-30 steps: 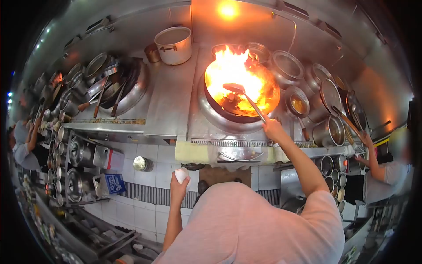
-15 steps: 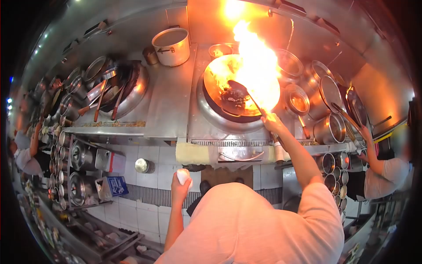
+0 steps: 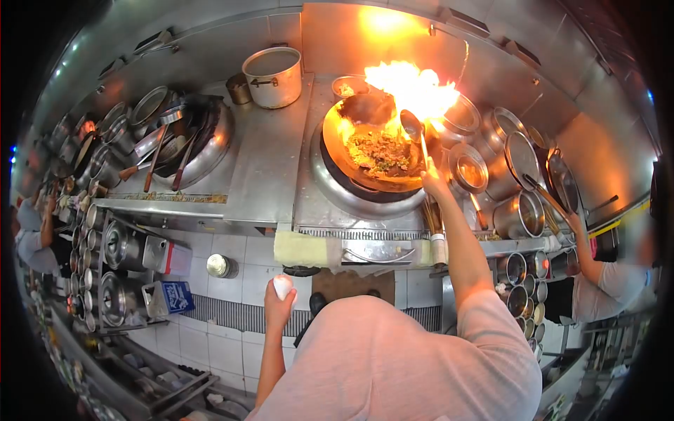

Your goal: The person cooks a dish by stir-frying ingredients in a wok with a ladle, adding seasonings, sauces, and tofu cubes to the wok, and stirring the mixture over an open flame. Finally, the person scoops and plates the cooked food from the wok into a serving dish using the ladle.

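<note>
My right hand (image 3: 434, 181) is closed round the handle of a ladle (image 3: 411, 126), whose bowl is over the right side of a wok (image 3: 338, 156). Chopped, browned food with green bits (image 3: 382, 151) lies in the wok. Tall bright flames (image 3: 414, 88) rise at the wok's back right. Low in front of the stove, away from the wok, my left hand (image 3: 278, 309) is closed on a rounded white thing (image 3: 283, 285); I cannot make out what kind it is.
A big metal pot (image 3: 274, 84) stands left of the wok. On the left burner, a second wok (image 3: 221, 140) holds several long-handled tools. Strainers (image 3: 468, 168) and pots (image 3: 518, 214) crowd the right. A can (image 3: 222, 266) sits on the tiled floor. Other people (image 3: 611, 291) are at both sides.
The flames have shrunk and drawn toward the back right, baring the food. The ladle has lifted from the wok's middle to its right side. My left hand still grips the white thing.
</note>
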{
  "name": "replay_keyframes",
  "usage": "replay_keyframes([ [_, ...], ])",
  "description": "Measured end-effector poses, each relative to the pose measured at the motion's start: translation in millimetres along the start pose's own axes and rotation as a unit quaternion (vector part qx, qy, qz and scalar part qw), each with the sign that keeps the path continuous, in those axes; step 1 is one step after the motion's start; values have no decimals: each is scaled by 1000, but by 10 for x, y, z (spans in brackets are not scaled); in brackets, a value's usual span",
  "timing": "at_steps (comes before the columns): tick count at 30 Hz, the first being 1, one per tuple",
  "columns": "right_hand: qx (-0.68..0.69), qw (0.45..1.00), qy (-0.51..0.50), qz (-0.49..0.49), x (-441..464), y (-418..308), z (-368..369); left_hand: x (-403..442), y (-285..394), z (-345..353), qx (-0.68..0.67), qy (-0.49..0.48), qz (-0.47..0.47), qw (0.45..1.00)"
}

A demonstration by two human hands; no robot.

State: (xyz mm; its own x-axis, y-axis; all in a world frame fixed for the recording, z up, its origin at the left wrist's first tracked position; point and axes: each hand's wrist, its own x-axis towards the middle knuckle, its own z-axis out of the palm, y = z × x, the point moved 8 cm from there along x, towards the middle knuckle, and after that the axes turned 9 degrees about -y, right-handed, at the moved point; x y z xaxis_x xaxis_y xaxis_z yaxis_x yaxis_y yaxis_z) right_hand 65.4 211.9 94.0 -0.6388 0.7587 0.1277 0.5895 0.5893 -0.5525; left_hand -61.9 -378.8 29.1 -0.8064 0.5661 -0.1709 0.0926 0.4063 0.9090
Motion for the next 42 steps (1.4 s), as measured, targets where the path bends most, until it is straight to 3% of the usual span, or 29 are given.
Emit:
replay_keyframes([
  [2, 169, 934, -157, 272, -20, 271, 424, 36, -44, 30, -7, -1, -2, 1000],
  [4, 3, 946, -268, 181, 12, -4, 605, 58, 78, 75, -9, -24, -2, 1000],
  [5, -8, 980, -194, 50, -76, -192, 544, 78, 130, 82, -11, -44, 0, 999],
  [9, -225, 956, -109, -154, -877, -966, -138, 131, -23, 44, 11, -28, 4, 1000],
  [13, -175, 955, -195, -136, -1217, -1125, -364, 84, 46, -15, 30, -13, -15, 999],
  [15, -38, 924, -371, 81, -1260, -1049, -239, 112, 42, 28, 19, -27, -14, 999],
  [16, -34, 924, -371, 84, -1209, -916, -116, 123, 57, 68, 8, -43, -8, 999],
  [18, -159, 958, -229, -74, -981, -933, -28, 158, 75, 99, 21, -53, -2, 998],
  [20, -147, 963, -213, -70, -1062, -1010, -135, 181, 114, 85, 57, -44, 51, 996],
  [22, -75, 943, -322, 38, -1223, -1010, -179, 205, 140, 69, 47, -39, 37, 997],
  [23, -75, 942, -325, 44, -1178, -871, -65, 204, 121, 73, 41, -36, 17, 998],
  [25, -196, 957, -210, -36, -911, -687, 45, 169, 157, 95, 46, -45, 8, 998],
  [28, -243, 952, -161, -93, -972, -652, -285, 92, 188, 55, 74, -38, 20, 996],
  [30, -265, 940, -208, -61, -1154, -772, -730, 10, 93, -10, 66, -32, 21, 997],
  [32, -291, 908, -298, -56, -1275, -729, -949, -57, -107, -57, 60, -17, -41, 997],
  [35, -302, 917, -259, -19, -1002, -467, -728, -60, -153, -22, 91, -18, -44, 995],
  [37, -276, 933, -230, -32, -704, -257, -431, -90, -93, 68, 82, -23, -43, 995],
  [39, -243, 950, -191, -50, -501, -131, -232, -27, 130, 59, 119, -39, 34, 992],
  [42, -126, 982, -126, -68, -499, -181, -252, -8, 44, -15, 66, -22, 10, 998],
])
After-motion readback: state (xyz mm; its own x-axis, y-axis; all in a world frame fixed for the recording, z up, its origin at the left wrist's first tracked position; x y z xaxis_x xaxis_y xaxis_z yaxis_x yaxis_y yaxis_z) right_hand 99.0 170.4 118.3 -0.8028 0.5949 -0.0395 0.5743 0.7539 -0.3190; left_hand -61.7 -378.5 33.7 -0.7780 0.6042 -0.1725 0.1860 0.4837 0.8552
